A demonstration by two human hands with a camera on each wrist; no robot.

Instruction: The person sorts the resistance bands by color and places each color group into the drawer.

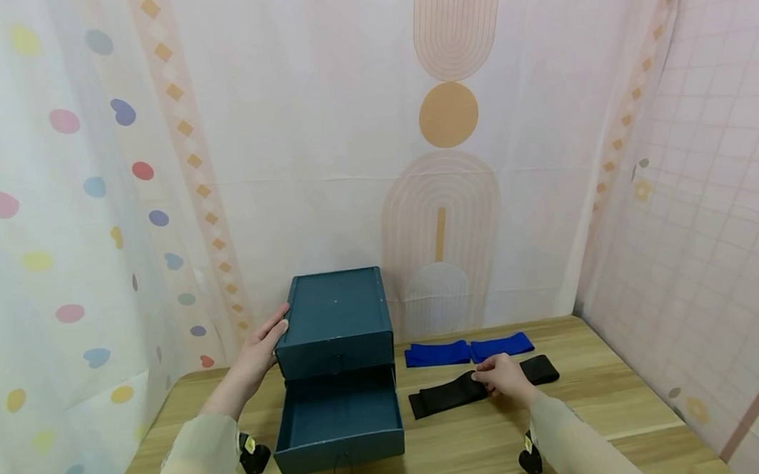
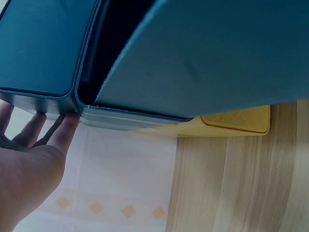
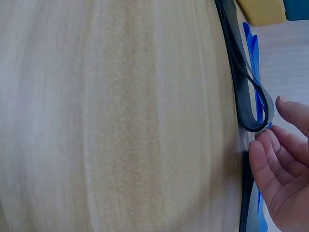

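A dark teal drawer box stands on the table with its lower drawer pulled out, nothing showing inside. Against the box's upper left side rests my left hand; in the left wrist view its straight fingers touch the side wall. My right hand pinches the right end of a flat black resistance band, whose looped end stands up off the table between thumb and fingers. A second black band lies just right of that hand, partly covered by it.
Two folded blue bands lie end to end behind the black ones. A yellow part shows below the teal box in the left wrist view. Patterned curtains hang behind and beside the wooden table.
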